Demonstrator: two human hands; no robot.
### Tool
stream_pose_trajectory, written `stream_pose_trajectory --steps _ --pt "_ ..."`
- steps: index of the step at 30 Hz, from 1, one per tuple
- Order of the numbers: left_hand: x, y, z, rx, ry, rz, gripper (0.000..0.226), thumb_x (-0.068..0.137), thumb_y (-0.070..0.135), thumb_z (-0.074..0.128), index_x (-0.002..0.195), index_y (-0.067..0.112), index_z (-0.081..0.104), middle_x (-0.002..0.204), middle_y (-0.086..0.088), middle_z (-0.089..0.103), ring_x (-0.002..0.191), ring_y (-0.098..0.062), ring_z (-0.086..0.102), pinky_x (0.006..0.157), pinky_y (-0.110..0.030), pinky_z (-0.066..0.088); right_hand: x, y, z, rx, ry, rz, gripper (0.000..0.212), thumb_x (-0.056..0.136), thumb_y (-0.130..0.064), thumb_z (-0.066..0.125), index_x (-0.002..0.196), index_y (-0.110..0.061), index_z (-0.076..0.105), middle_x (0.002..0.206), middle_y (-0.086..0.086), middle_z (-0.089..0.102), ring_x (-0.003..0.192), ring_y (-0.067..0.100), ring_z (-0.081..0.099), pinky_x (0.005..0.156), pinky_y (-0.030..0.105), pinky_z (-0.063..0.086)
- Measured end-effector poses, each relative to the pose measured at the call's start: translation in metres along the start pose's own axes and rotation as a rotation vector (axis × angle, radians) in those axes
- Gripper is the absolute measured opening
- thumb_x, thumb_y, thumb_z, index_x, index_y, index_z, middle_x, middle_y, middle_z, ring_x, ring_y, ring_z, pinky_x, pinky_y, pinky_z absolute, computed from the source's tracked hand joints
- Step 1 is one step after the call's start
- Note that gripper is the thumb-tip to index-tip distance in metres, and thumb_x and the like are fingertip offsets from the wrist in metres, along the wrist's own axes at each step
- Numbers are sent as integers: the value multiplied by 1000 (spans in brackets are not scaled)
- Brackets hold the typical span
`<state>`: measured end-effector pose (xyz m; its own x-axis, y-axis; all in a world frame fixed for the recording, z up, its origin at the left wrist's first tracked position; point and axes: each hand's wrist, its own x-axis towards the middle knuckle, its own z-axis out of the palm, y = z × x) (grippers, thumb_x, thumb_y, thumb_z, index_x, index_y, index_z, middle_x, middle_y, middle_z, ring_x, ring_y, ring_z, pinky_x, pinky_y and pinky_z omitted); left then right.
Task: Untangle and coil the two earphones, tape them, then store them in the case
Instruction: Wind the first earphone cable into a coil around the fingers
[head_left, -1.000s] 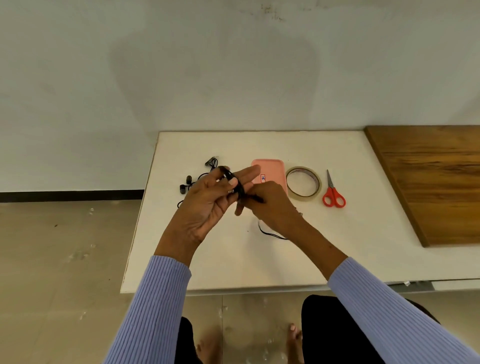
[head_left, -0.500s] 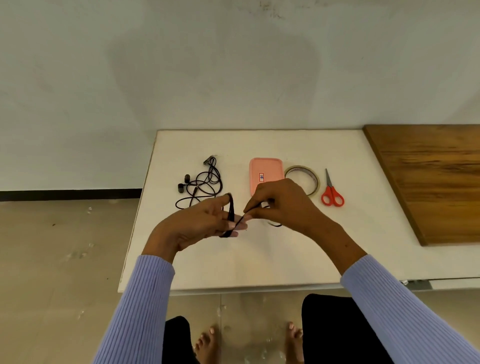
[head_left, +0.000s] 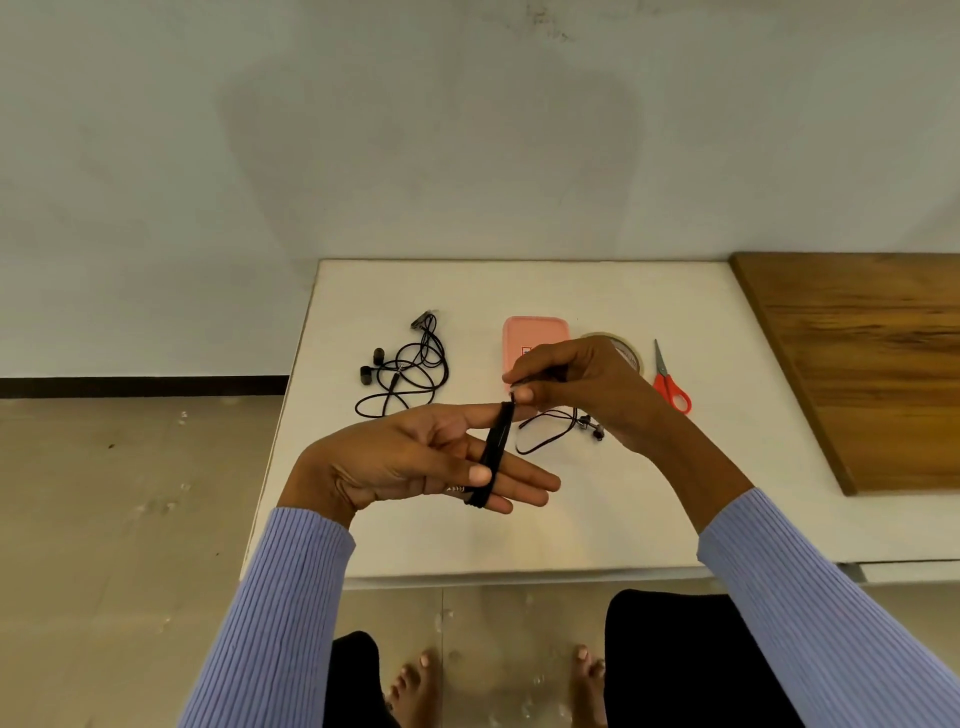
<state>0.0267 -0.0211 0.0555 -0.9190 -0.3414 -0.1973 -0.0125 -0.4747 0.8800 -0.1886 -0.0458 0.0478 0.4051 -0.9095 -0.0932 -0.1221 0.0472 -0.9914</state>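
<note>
The left hand is held flat above the white table, palm up, its fingers straight and close together, with the black cable of one earphone wound in a tight band around them. The thumb lies across the palm, its tip just beside the coil. The right hand hovers above and to the right of it, thumb and forefinger pinching the cable where it leaves the top of the coil — the other fingers are curled in. The loose end of this cable hangs below the right hand in a slack loop, and its two small earbuds dangle near the wrist.

The second earphone lies in a loose tangle on the table's far left part, well apart from both hands. The pink case sits closed (as far as can be seen) behind the right hand, which partly hides it. Just beside it lies the roll of tape, mostly covered by the hand, and then the red-handled scissors. A wooden board lies at the right.
</note>
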Motion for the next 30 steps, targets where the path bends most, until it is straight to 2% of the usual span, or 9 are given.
stream_pose_trajectory --steps 9,11,13,16,20,22,25,27,30 --pt "-7 3 0 -64 -26 130 64 89 -14 33 144 19 27 130 -22 55 121 -34 54 93 -31 48 1 0 4 218 -14 141 17 73 -17 64 78 -26 78 75 -8 73 72 3 65 67 16 53" --pt "-6 4 0 -155 91 215 60 89 -13 35 142 14 31 130 -24 54 122 -34 53 91 -31 49 3 3 12 245 25 151 15 78 -16 63 82 -23 77 72 -9 71 63 4 57 58 15 47" --pt "-3 5 -2 -260 267 295 53 88 -11 36 138 8 36 128 -25 56 119 -33 56 87 -31 52 5 7 26 228 110 157 23 85 -3 58 85 -20 74 59 -10 60 52 4 44 50 15 35" --pt "4 6 -3 -400 433 385 49 85 -10 38 133 -2 36 122 -27 59 113 -33 61 82 -31 55 5 7 43 131 202 163 32 88 4 50 75 -18 69 53 -4 45 48 7 32 48 19 25" --pt "11 6 -7 -424 604 456 37 90 -10 37 126 -5 39 120 -29 59 111 -32 62 82 -29 55 5 10 56 -50 164 169 20 89 -14 58 77 -13 74 76 23 65 52 11 35 51 25 29" --pt "13 3 -11 -366 700 447 31 93 -8 37 123 -8 43 122 -26 60 111 -29 62 89 -30 54 6 13 60 -172 159 139 19 89 -21 62 79 -11 75 77 11 72 49 7 39 53 25 34" --pt "16 -4 -16 -167 890 342 41 94 -6 41 134 -9 34 121 -19 62 111 -24 63 91 -29 53 6 15 61 -510 140 44 21 89 -24 62 77 -14 75 71 -8 71 52 -2 49 56 13 33" --pt "17 -7 -16 21 997 224 57 93 0 49 141 -7 19 121 -14 64 109 -21 64 91 -29 53 4 14 58 -740 99 9 18 89 -28 60 84 -19 75 75 -9 73 56 -5 50 59 15 38" --pt "18 -11 -16 120 1009 102 67 91 3 55 141 -8 11 122 -12 63 109 -21 64 97 -36 49 2 10 48 -877 47 -13 16 90 -30 59 91 -25 74 80 -11 73 56 -5 48 60 18 40"
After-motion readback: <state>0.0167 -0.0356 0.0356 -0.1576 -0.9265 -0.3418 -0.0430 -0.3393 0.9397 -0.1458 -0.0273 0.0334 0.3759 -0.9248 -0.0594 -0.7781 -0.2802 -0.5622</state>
